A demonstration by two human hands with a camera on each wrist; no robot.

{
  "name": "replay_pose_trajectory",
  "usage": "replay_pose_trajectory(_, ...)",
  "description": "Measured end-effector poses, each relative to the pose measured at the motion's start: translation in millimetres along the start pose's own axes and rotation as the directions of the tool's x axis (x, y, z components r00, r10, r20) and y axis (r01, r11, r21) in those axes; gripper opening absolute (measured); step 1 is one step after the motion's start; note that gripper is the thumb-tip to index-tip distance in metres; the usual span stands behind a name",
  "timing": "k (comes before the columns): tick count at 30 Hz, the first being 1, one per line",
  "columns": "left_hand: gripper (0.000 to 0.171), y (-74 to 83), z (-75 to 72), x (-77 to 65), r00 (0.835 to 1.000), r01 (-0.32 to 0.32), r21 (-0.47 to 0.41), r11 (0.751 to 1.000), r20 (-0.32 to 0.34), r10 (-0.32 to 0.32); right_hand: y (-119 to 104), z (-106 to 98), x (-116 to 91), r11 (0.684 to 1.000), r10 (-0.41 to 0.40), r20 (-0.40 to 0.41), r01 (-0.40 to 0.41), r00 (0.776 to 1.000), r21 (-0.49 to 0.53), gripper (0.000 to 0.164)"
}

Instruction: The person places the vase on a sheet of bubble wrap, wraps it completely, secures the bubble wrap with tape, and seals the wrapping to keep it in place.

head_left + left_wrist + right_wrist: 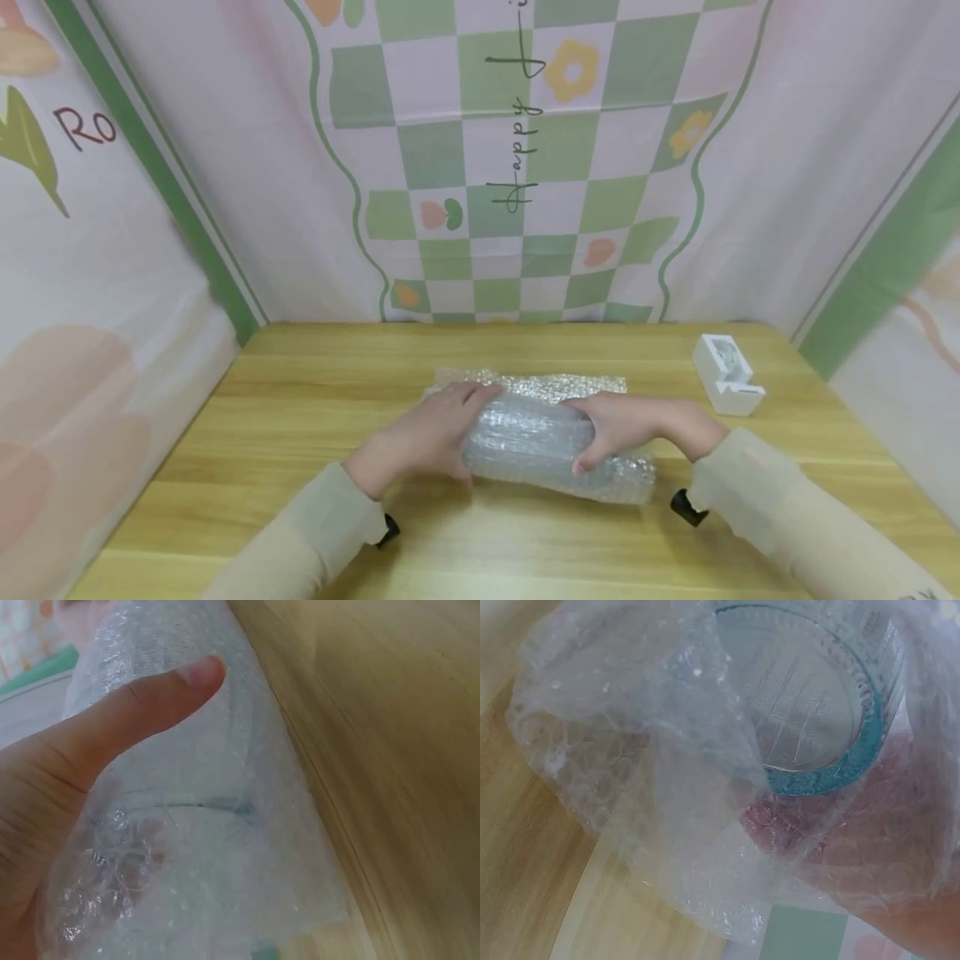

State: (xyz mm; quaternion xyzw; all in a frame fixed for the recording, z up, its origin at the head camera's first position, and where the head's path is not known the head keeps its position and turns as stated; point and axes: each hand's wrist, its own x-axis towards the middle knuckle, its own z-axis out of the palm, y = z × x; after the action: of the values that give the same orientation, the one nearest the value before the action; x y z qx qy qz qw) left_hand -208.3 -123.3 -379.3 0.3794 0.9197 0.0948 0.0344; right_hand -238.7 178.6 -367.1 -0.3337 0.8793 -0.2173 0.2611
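A round clear glass vessel with a thick blue-green base edge lies on its side, rolled up in bubble wrap. My left hand grips the left end of the roll, fingers over the far side. In the left wrist view its thumb lies along the wrap. Farther right, my right hand holds the roll from above, thumb on the near side. Some of its fingers show through the plastic in the right wrist view. Loose wrap extends past the vessel's end, and the rest of the vessel is blurred by the layers.
A white tape dispenser stands at the back right of the wooden table. A flat flap of bubble wrap lies behind the roll. Printed cloth hangs along the back and both sides.
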Motion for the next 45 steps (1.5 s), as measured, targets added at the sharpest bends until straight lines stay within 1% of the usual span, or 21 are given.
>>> replay_pose_trajectory(3,0.128,-3.7,0.9,1.1,1.0,0.008,-0.01,1.0,0.015,-0.008,-2,-1,0,1.0,0.022,0.013,-0.022,1.0,-0.014,0.103)
replay_pose_trajectory(5,0.123,-6.0,0.5,1.7,0.999,0.012,-0.026,1.0,0.03,-0.011,-2,-1,1,0.999,0.034,0.022,-0.034,0.999,-0.014,0.103)
replay_pose_trajectory(9,0.119,-9.6,-1.2,2.5,0.998,0.015,-0.058,0.998,0.06,-0.011,0,-1,3,0.998,0.058,0.037,-0.058,0.998,-0.013,0.104)
replay_pose_trajectory(16,0.118,-12.0,-4.2,3.3,0.997,-0.015,-0.095,0.995,0.07,0.022,0,-3,4,0.996,0.087,0.067,-0.086,0.994,-0.02,0.104)
replay_pose_trajectory(22,0.119,-12.3,-5.6,2.8,0.996,-0.023,-0.139,0.99,0.088,0.035,2,-5,3,0.993,0.118,0.095,-0.119,0.989,0.006,0.104)
replay_pose_trajectory(26,0.119,-11.3,-6.3,2.8,0.994,-0.018,-0.156,0.988,0.1,0.034,7,-5,3,0.994,0.094,0.116,-0.099,0.989,0.035,0.101)
replay_pose_trajectory(31,0.117,-9.7,-7.6,5.3,0.993,-0.008,-0.148,0.989,0.114,0.025,15,-4,3,0.995,0.073,0.112,-0.08,0.991,0.061,0.103)
replay_pose_trajectory(37,0.117,-9.3,-8.4,6.2,0.99,0.014,-0.157,0.987,0.144,0.009,21,-2,3,0.995,0.049,0.083,-0.056,0.995,0.087,0.105)
replay_pose_trajectory(42,0.117,-10.3,-8.0,7.9,0.988,0.028,-0.174,0.984,0.151,-0.002,24,-6,0,0.995,0.005,0.056,-0.011,0.998,0.099,0.103)
replay_pose_trajectory(45,0.116,-10.9,-8.3,9.4,0.988,0.03,-0.187,0.982,0.154,-0.001,23,-8,-5,0.997,-0.048,0.006,0.047,0.999,0.067,0.1)
